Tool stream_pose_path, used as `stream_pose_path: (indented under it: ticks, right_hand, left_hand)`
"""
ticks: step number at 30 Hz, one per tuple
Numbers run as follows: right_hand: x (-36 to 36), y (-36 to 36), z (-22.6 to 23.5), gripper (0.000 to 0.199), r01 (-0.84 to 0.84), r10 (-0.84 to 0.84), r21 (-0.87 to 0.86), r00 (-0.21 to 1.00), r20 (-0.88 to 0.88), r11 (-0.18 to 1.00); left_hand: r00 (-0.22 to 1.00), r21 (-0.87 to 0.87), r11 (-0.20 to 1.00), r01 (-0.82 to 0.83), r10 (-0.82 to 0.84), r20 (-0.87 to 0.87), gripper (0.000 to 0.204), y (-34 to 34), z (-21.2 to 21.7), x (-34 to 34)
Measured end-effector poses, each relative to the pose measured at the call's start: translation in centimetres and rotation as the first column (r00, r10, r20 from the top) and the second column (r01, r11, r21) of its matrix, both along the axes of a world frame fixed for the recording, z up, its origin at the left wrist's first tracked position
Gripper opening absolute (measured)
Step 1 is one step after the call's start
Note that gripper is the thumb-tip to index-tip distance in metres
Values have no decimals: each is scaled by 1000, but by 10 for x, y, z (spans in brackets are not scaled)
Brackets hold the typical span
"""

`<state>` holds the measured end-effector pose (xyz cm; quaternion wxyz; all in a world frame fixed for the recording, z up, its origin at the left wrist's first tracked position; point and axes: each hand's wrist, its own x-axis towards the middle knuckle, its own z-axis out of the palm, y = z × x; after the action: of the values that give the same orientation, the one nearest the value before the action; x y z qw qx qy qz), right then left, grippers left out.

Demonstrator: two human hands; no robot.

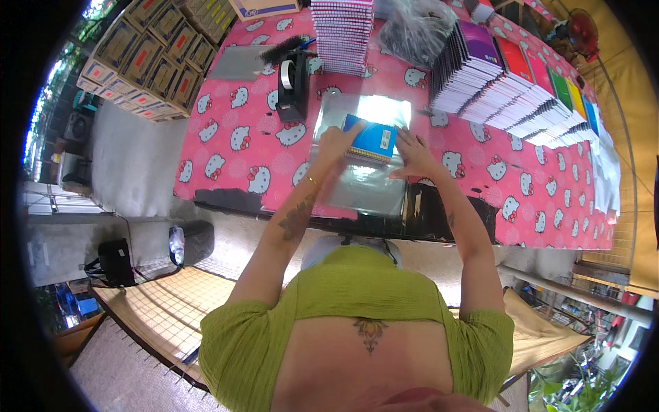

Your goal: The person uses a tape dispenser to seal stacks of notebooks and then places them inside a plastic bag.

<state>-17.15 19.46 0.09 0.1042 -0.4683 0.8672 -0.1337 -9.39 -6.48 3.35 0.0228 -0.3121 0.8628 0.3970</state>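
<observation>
Starting at far left with cartons (pixel 130 62), one large block of them, too crowded to count fully. Next, on the pink table (pixel 226 147), one clear sheet (pixel 237 62) lying flat, then one black bristled thing (pixel 283 49) at its right edge, then one black dispenser (pixel 292 103) with one roll (pixel 286 74) of tape, long axis running from near side to far.

Reaching in from below, left forearm (pixel 292 220) slanting up and to the right, with one thin bracelet (pixel 312 180) at the wrist: left hand (pixel 334 142) laid at the left end of the small notebooks (pixel 367 137), fingers partly over the top cover. Closed on them or merely pressing: cannot tell. Beyond, one tall stack (pixel 341 38), upright.

At centre, the small notebooks in one low pile, flat on clear plastic (pixel 364 189), between both hands. Long axis running left to right, angled slightly, right end nearer the near side; spiral edge facing near, blue cover up, one white label (pixel 385 139) toward the right end. Layers too fine to count.

Against or just beside that right end, right hand (pixel 415 154), open, fingers pointing up and left, thumb spread toward the near side; right forearm (pixel 463 206) slanting up and to the left. Farther off, one crumpled bag (pixel 419 31).

Toward the right, notebook stacks (pixel 494 89) in one slanting row, topped in six colours: purple, red, pink, green, yellow, blue. Past them, one fan (pixel 582 31) and, at the table's right edge, white plastic (pixel 605 165).
</observation>
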Motion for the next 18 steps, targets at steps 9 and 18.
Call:
stream_pose_path:
  ticks: [9,18]
  right_hand:
    - [43,-45,32,67,821,-178,-178,319,931,542]
    - [45,-49,17,62,762,-144,-281,437,888,583]
  left_hand:
    - [1000,-161,987,-9,9,-5,95,-7,6,15]
    - [994,70,997,-15,23,-107,85,-27,-7,21]
